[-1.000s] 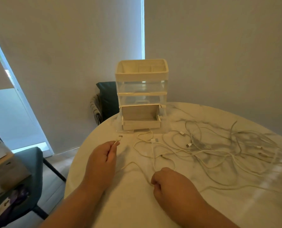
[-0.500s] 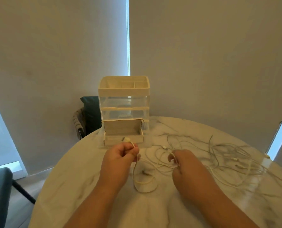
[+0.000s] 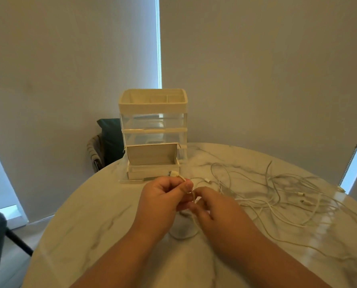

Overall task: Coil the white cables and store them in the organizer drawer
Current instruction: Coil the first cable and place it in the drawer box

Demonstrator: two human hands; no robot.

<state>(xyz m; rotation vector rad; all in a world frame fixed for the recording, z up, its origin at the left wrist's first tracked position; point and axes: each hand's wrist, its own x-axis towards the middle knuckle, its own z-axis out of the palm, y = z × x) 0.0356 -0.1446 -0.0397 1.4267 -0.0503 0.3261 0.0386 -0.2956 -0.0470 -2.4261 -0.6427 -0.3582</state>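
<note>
The left hand [image 3: 163,196] pinches a white cable [image 3: 182,238] near its plug [image 3: 174,173], the right hand [image 3: 219,213] grips it just beside, slack running rightward to the tangle [image 3: 277,196] near the table's [image 3: 90,225] right edge

One cam only, worn on my head, wide-angle, facing fwd & down over the round table [image 3: 86,225]. Closest to the lens: my forearms coming in from the bottom edge, then my left hand [image 3: 163,196] & right hand [image 3: 219,210] mid-frame, both pinching a cable [image 3: 175,174]. Organizer [image 3: 152,121] sits centre, at the table's far edge. Blinds [image 3: 256,69] fill the top half; verticals lean at the sides.
</note>
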